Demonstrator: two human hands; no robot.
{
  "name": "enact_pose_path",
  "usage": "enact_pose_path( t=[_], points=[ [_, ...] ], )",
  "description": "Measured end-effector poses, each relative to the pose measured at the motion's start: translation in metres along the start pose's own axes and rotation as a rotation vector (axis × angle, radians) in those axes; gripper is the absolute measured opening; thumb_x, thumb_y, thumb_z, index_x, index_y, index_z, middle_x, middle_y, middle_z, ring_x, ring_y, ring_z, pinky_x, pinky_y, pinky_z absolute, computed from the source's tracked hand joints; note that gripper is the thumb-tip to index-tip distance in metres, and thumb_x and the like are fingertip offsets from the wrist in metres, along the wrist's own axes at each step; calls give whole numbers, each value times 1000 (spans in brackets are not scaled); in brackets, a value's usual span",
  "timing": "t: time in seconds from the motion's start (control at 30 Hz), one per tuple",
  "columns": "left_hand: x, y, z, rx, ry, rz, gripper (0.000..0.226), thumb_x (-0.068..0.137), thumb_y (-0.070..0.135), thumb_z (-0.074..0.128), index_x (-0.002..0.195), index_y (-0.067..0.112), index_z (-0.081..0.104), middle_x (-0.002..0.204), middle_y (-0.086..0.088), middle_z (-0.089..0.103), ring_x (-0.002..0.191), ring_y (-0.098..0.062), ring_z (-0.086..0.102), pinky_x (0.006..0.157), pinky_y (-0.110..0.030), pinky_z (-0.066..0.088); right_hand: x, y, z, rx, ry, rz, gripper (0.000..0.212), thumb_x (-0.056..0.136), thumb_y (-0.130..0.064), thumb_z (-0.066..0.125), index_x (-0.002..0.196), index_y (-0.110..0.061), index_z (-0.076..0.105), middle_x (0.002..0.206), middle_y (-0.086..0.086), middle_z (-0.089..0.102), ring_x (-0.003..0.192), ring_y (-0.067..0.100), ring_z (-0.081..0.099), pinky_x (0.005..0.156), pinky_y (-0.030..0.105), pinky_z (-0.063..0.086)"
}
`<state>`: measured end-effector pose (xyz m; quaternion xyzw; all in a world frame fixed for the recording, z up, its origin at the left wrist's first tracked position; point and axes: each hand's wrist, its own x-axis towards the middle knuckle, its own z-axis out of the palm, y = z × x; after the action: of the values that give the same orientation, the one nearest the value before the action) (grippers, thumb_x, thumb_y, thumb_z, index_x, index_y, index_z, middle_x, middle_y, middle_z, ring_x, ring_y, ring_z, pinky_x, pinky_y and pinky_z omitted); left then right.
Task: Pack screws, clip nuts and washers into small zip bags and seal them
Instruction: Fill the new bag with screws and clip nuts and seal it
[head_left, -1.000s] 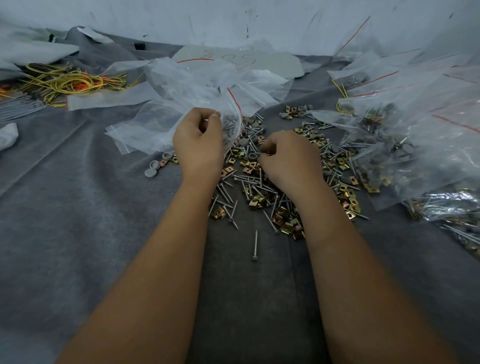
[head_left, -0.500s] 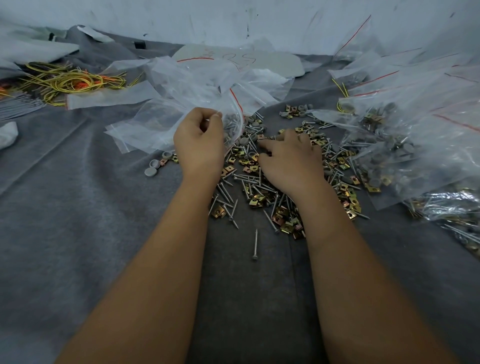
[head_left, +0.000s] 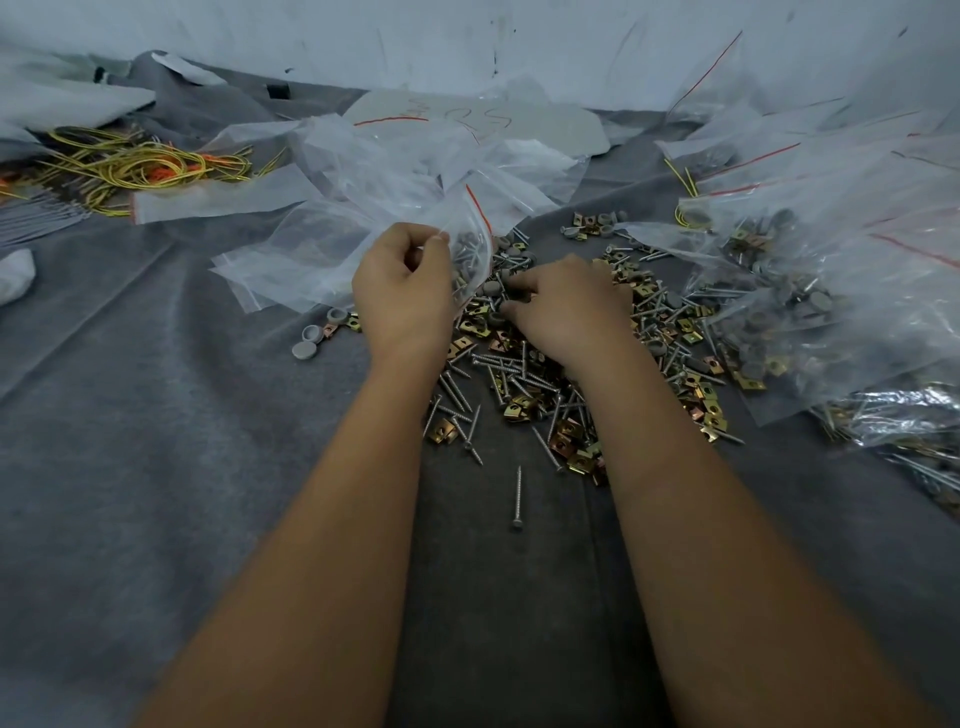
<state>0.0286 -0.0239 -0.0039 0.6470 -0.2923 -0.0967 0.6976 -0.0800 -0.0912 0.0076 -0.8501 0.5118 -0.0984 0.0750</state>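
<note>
A person's left hand pinches the mouth of a small clear zip bag with a red seal line, screws and grey caps visible inside, while the right hand rests on a loose pile of hardware, fingers curled, pinching at grey washers. Thin threaded screws, brass-toned square clip nuts and round washers spread across the grey felt-covered counter. Filled bags crowd its right edge; bare felt lies toward the left.

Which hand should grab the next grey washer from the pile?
Right. The right hand already lies on the loose pile, fingertips at a grey washer beside the bag mouth. The left hand is occupied pinching the zip bag open.
</note>
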Motion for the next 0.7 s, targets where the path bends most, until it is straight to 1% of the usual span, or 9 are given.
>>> enact_pose_path(
  t=[0.07, 0.17, 0.33, 0.4, 0.43, 0.5, 0.57, 0.63, 0.7],
  points=[
    [0, 0, 0, 9, -5, -9, 17, 89, 13, 55, 80, 23, 66, 61, 12, 55, 50, 4, 46, 52, -14, 37, 6, -3, 0, 14, -7, 9, 41, 91, -56, 56, 130, -43, 57, 143, 8, 46, 134, 34, 33, 105, 49, 29],
    [0, 1, 0, 20, -12, -9, 16, 89, 14, 56, 80, 22, 67, 60, 13, 56, 51, 5, 47, 54, -15, 37, 9, -9, 0, 45, 54, 11, 36, 87, -54, 63, 118, -36, 67, 129, 2, 60, 127, 32, 44, 102, 46, 33],
    [-2, 0, -1, -6, -18, -6, 15, 89, 12, 56, 80, 20, 67, 55, 12, 51, 45, 1, 41, 49, -15, 34, 9, -17, -5, 50, 51, 16, 20, 84, -35, 69, 101, -23, 70, 101, 2, 68, 109, 31, 57, 97, 44, 34],
    [-2, 0, -2, -15, -16, -12, 16, 89, 11, 56, 81, 20, 67, 56, 11, 50, 44, 1, 40, 48, -15, 33, 5, -15, -6, 64, 51, 8, 12, 85, -27, 67, 94, -22, 72, 91, 1, 68, 99, 30, 60, 96, 43, 36],
    [-2, 0, -3, -13, -16, -15, 17, 89, 11, 55, 81, 21, 66, 56, 11, 50, 44, 0, 39, 49, -16, 34, 2, -13, -7, 95, 57, 0, 11, 86, -23, 66, 94, -23, 74, 90, 1, 69, 96, 29, 61, 96, 42, 39],
    [-3, 0, -4, -6, -20, -19, 16, 89, 12, 56, 81, 20, 67, 55, 11, 49, 43, 0, 39, 48, -17, 34, -5, -6, -9, 225, 113, -7, 14, 88, -22, 66, 97, -26, 77, 94, 0, 72, 91, 26, 63, 91, 41, 49],
    [-3, -1, -4, -9, -30, -15, 14, 90, 12, 56, 83, 18, 68, 51, 13, 47, 42, 0, 38, 46, -14, 33, -11, 0, -13, 446, 223, -3, 14, 88, -23, 68, 99, -25, 77, 94, -2, 73, 85, 17, 66, 81, 36, 55],
    [-4, -1, -4, 7, -52, -3, 14, 91, 13, 57, 84, 18, 68, 45, 15, 47, 41, 1, 39, 45, -12, 32, -15, 3, -17, 733, 328, 6, 11, 87, -20, 69, 94, -24, 76, 89, -8, 72, 72, 2, 65, 68, 23, 55],
    [-5, -1, -4, 40, -87, 18, 14, 91, 14, 57, 84, 19, 68, 44, 19, 50, 42, 1, 42, 45, -11, 32, -19, 3, -21, 933, 412, 1, 11, 86, -17, 69, 85, -27, 73, 79, -16, 69, 67, -8, 62, 60, 7, 47]
  ],
)
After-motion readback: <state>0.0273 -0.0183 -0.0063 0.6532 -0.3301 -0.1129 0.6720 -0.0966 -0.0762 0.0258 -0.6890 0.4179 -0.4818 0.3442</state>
